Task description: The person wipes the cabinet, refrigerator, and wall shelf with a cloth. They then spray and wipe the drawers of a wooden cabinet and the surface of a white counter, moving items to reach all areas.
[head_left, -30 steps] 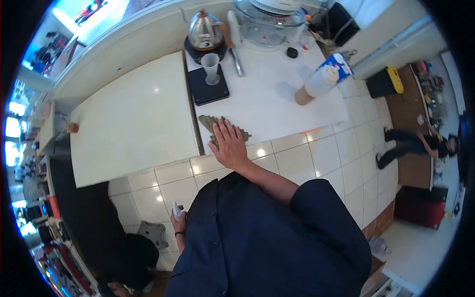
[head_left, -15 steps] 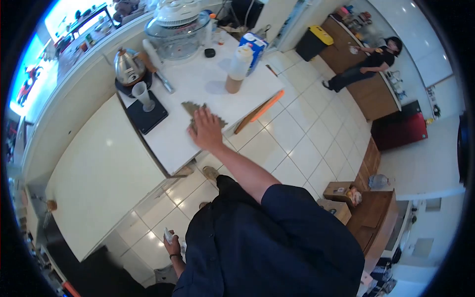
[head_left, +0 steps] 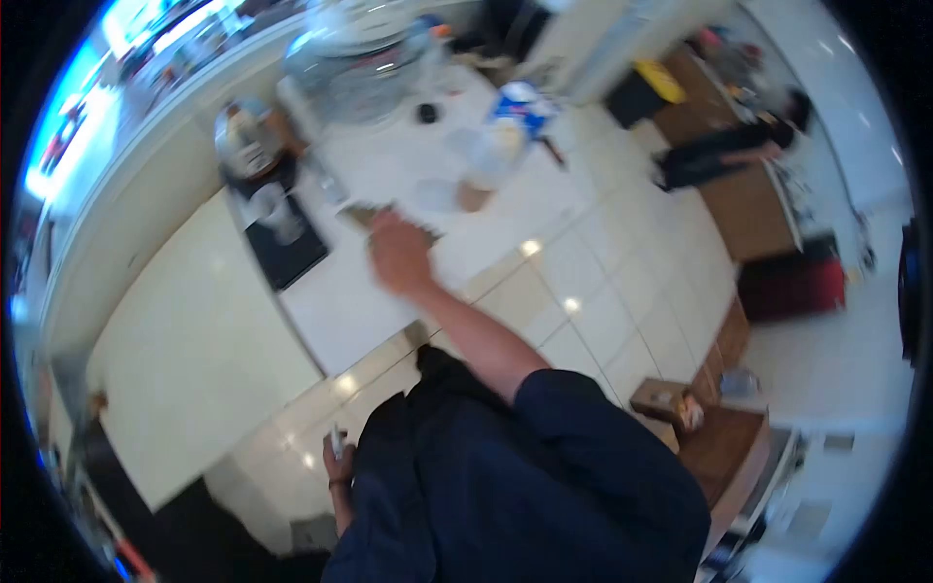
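My right hand (head_left: 400, 255) is on a greenish-brown cloth (head_left: 362, 216) on the white counter (head_left: 335, 325); its fingers look bunched over the cloth, though motion blurs them. Lower left, away from the counter, my left hand (head_left: 338, 461) is closed around a small whitish object (head_left: 337, 442) that I cannot identify. Right of the cloth stands a squeeze bottle (head_left: 496, 155) with brown contents, beside a blue and white carton (head_left: 525, 109). To the left, a clear cup (head_left: 277, 212) stands on a black scale (head_left: 288, 251), near a metal kettle (head_left: 248, 146).
A large glass-bowled appliance (head_left: 355, 73) stands at the counter's back. A cream panel (head_left: 175, 340) adjoins the counter on the left. Across the tiled floor, a person in dark clothes (head_left: 724, 154) is by a brown cabinet (head_left: 748, 214). A black bin with yellow lid (head_left: 643, 94) stands nearby.
The view has shifted and blurred. My right hand remains at the cloth, its fingers looking less spread. My left hand still holds the whitish object.
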A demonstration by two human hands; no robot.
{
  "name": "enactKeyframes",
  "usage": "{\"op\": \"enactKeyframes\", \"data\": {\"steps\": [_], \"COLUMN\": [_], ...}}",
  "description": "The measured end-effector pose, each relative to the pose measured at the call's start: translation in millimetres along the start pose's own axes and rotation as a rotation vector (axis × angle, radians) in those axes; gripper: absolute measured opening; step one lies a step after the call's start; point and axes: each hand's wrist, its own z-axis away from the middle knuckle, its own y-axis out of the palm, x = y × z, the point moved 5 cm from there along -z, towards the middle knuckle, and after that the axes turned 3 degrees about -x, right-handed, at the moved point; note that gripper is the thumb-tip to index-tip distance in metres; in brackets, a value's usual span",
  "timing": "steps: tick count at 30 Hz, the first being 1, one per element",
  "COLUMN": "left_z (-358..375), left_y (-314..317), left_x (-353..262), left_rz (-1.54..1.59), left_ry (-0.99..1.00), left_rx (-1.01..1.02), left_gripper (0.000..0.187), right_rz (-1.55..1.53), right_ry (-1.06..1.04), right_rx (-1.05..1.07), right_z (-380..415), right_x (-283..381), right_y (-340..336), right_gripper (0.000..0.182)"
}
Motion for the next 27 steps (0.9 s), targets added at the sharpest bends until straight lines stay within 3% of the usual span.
{"op": "enactKeyframes", "data": {"steps": [1,2,3,7,10,12,15,19,22,27], "left_z": [-1.3,-0.7,-2.3,25.0,36.1,48.3,48.1,47.3,34.8,16.8], "left_y": [3.1,2.7,4.5,9.2,26.0,32.0,47.0,54.1,60.6,55.6], "left_x": [-26.4,-25.2,-24.0,-26.3,-40.5,-49.5,-57.5,-46.4,-38.4,-56.5], "left_rz": [-0.080,-0.068,-0.051,0.048,0.064,0.070,-0.044,0.065,0.063,0.011], "left_ry": [0.048,-0.014,-0.070,-0.219,-0.330,-0.347,-0.185,-0.378,-0.402,-0.250], "left_rx": [-0.073,-0.113,-0.142,-0.295,-0.355,-0.381,-0.448,-0.415,-0.352,-0.309], "left_gripper": [0.033,0.033,0.032,0.031,0.033,0.033,0.035,0.033,0.034,0.033], "right_rz": [-0.022,0.002,0.144,0.120,0.114,0.100,0.058,-0.021,-0.058,-0.054], "right_ry": [0.015,-0.108,-0.135,-0.044,-0.089,-0.138,-0.160,-0.165,-0.172,-0.244], "right_rx": [0.030,-0.193,-0.236,-0.173,-0.169,-0.140,-0.111,-0.070,-0.069,-0.055], "right_z": [-18.5,-24.7,-33.1,-63.6,-97.7,-115.4,-120.9,-113.7,-113.8,-117.1], "right_x": [-14.3,-21.6,-28.0,-28.8,-25.9,-15.2,-8.7,4.1,4.7,9.2], "right_y": [8.5,6.8,10.7,17.4,30.6,41.7,41.2,36.8,38.4,45.7], "right_gripper": [0.039,0.045,0.051,0.054,0.054,0.055,0.058,0.063,0.065,0.058]}}
